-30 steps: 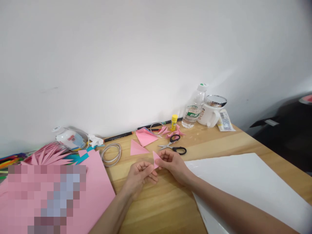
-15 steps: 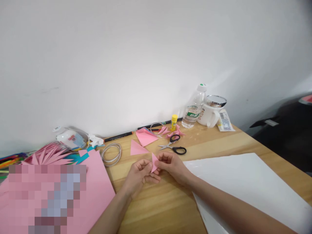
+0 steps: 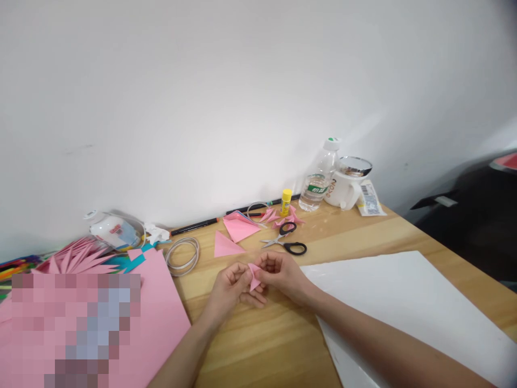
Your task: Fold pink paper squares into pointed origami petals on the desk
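Between my two hands is a small folded piece of pink paper [image 3: 254,277]. My left hand [image 3: 232,288] pinches its left side between thumb and fingers, the lower fingers reaching beneath it. From the right, my right hand [image 3: 278,274] grips the other side, thumb against the paper. Just beyond the hands lie a pink paper triangle [image 3: 226,245] and a larger folded pink sheet [image 3: 242,226]. Black-handled scissors [image 3: 284,238] rest partly spread on the wood behind my right hand.
Near the wall stand a yellow glue stick [image 3: 286,202], a water bottle [image 3: 319,178] and a white mug [image 3: 341,189]. At left are pink card [image 3: 169,312], a coiled cable [image 3: 182,256] and a white bottle [image 3: 115,231]. A white sheet [image 3: 396,307] lies under my right forearm.
The pink paper in my fingers has gone from a tall, pointed triangle to a shorter shape with its top turned down. My hands stay in nearly the same place.
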Demonstrator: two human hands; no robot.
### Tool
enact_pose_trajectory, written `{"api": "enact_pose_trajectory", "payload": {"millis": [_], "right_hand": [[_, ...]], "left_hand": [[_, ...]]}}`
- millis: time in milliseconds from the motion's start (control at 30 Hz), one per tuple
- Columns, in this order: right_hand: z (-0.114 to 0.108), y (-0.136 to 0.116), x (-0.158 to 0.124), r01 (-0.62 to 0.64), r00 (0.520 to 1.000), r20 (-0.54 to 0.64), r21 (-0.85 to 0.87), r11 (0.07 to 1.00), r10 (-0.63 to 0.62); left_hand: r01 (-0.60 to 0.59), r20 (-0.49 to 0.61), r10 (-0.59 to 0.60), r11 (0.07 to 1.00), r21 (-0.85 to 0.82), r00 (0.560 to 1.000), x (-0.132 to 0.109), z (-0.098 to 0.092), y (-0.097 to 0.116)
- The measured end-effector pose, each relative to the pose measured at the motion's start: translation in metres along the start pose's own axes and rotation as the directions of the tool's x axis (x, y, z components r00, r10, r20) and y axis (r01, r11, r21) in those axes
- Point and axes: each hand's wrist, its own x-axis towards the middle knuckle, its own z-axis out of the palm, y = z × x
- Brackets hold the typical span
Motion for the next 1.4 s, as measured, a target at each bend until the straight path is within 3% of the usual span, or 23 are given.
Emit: {"api": "enact_pose_trajectory", "payload": {"millis": [333, 633, 767, 1000, 1100, 1267, 1400], "right_hand": [[-0.002, 0.004, 0.001, -0.013, 1.0, 0.005, -0.014, 1.0, 0.013], [0.0, 0.004, 0.002, 0.021, 0.999, -0.041, 0.018, 1.0, -0.02], [-0.003, 0.007, 0.004, 0.066, 0.988, -0.137, -0.058, 0.996, -0.073], [-0.005, 0.008, 0.005, 0.134, 0.979, -0.12, -0.236, 0.962, -0.166], [-0.003, 0.006, 0.004, 0.153, 0.961, -0.169, -0.332, 0.931, -0.218], [-0.002, 0.008, 0.001, 0.145, 0.95, -0.211, -0.354, 0.924, -0.23], [-0.001, 0.01, -0.001, 0.177, 0.939, -0.211, -0.38, 0.908, -0.271]], "left_hand": [[-0.036, -0.079, 0.044, 0.993, 0.109, 0.996, -0.001, 0.003, 0.004], [-0.062, -0.166, 0.074, 0.995, 0.074, 0.983, 0.002, 0.006, 0.0], [-0.079, -0.166, 0.083, 0.996, 0.031, 0.983, 0.003, 0.007, -0.002], [-0.11, -0.278, 0.118, 0.993, 0.045, 0.953, 0.002, 0.007, 0.0], [-0.115, -0.263, 0.124, 0.992, 0.051, 0.957, 0.001, 0.008, 0.001], [-0.107, -0.197, 0.1, 0.994, -0.029, 0.975, 0.001, 0.005, -0.001], [-0.095, -0.217, 0.083, 0.994, -0.045, 0.973, 0.002, 0.002, -0.001]]}}
